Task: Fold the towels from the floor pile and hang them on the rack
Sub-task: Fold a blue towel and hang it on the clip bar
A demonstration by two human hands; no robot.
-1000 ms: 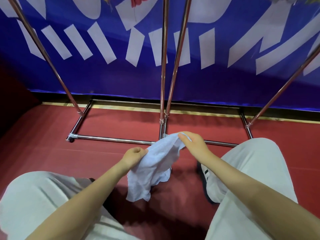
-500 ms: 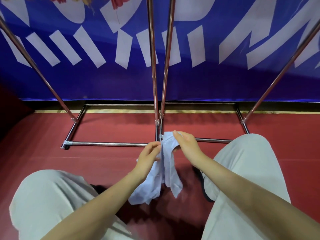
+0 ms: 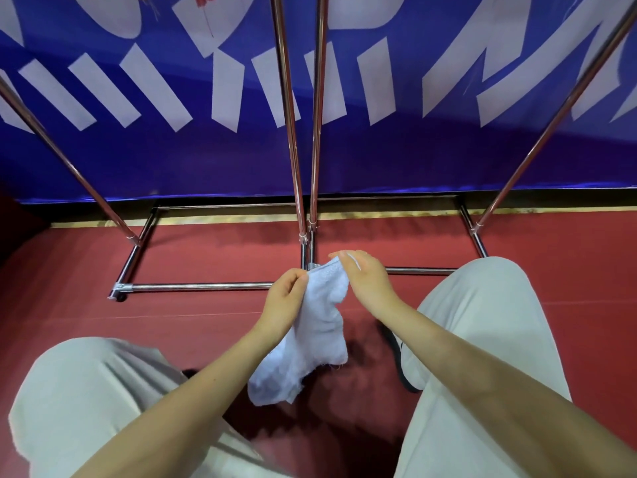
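A small pale blue towel (image 3: 312,336) hangs in the air between my knees, limp and crumpled, its lower end dangling above the red floor. My left hand (image 3: 284,301) pinches its upper left edge. My right hand (image 3: 365,279) grips the upper right corner, fingers curled over the cloth. The two hands are close together at the towel's top. The chrome rack (image 3: 300,139) stands just beyond them, its two middle uprights rising straight ahead and its base bars lying on the floor. The floor pile is out of view.
My knees in light grey trousers (image 3: 482,315) flank the towel on both sides. A dark shoe (image 3: 400,363) shows by the right leg. A blue banner with white lettering (image 3: 172,98) backs the rack. Slanted rack poles (image 3: 62,150) cross left and right.
My left hand has come in from the left toward my right hand, bringing the towel's top corners together. The towel went from spread to hanging narrow.
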